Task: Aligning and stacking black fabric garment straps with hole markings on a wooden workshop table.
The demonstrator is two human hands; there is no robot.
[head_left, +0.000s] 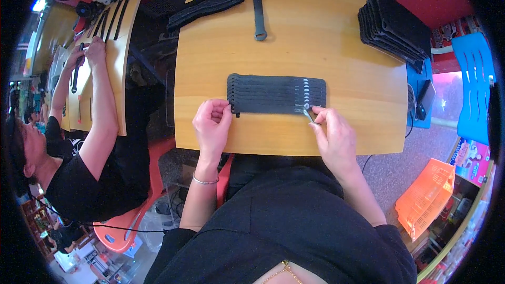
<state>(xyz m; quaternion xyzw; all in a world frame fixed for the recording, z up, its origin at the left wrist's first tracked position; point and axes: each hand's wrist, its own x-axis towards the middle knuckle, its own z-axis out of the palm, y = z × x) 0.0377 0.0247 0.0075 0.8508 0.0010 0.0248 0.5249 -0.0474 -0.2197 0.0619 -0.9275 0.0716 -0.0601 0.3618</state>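
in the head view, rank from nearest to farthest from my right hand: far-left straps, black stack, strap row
1. Strap row: at the right hand, extending left
2. Black stack: table's far right
3. Far-left straps: table's far left

Black straps lie flat on the table, overlapping in a rectangular row, rounded ends lined up on the left and a column of pale marks near the right. They lie parallel to the near edge, closer to it than to the far edge.
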